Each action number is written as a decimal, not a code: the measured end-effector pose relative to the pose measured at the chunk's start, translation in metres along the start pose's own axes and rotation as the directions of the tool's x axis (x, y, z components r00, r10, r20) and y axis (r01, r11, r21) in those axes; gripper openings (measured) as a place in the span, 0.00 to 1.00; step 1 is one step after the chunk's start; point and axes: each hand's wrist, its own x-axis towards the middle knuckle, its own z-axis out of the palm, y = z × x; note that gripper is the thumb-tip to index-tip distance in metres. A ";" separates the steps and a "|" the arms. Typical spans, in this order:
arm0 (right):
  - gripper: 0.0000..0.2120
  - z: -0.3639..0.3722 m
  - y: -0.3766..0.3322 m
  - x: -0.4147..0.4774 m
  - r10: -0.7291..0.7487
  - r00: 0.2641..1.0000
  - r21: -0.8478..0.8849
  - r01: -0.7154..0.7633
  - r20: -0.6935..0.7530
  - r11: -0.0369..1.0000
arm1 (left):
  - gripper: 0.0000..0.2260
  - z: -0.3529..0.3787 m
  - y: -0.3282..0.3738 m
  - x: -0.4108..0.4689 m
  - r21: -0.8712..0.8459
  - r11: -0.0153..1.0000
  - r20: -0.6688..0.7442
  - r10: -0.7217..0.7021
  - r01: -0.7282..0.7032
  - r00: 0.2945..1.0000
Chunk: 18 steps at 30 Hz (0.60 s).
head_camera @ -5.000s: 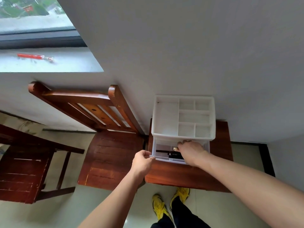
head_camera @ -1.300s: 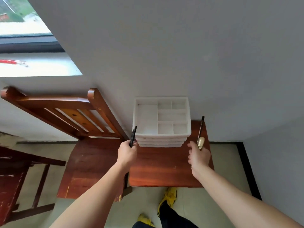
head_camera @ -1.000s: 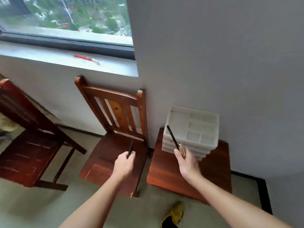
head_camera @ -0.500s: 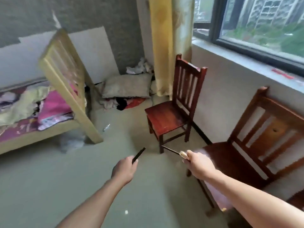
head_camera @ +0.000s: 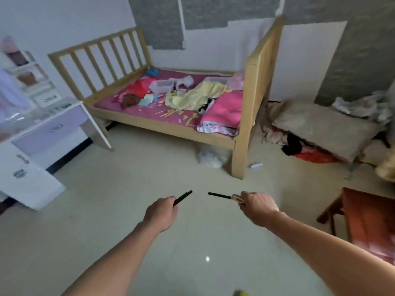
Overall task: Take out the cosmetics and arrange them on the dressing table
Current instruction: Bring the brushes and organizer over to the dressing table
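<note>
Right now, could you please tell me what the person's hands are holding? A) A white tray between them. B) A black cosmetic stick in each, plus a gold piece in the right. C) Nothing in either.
B: the left hand grips a short black stick, and the right hand grips a thin black pencil with a gold piece beside it.

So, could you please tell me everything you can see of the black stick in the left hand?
The black stick is thin, straight and dark, with a squared-off tip; material unclear. The left hand grips its lower end, so only the upper part shows. It points up and right, in the air above the floor, touching nothing else.
</note>
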 end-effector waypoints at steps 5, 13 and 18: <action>0.15 -0.035 -0.079 0.138 -0.219 0.975 -0.049 0.220 0.024 0.974 | 0.09 -0.046 -0.071 0.050 -0.074 0.975 -0.076 -0.217 0.211 0.973; 0.15 -0.044 -0.240 0.284 -0.492 0.861 -0.113 0.506 0.130 0.855 | 0.11 -0.066 -0.213 0.084 -0.145 0.853 -0.099 -0.517 0.502 0.850; 0.14 -0.042 -0.342 0.385 -0.550 0.821 -0.105 0.567 0.154 0.817 | 0.11 -0.089 -0.317 0.145 -0.224 0.781 -0.070 -0.609 0.583 0.790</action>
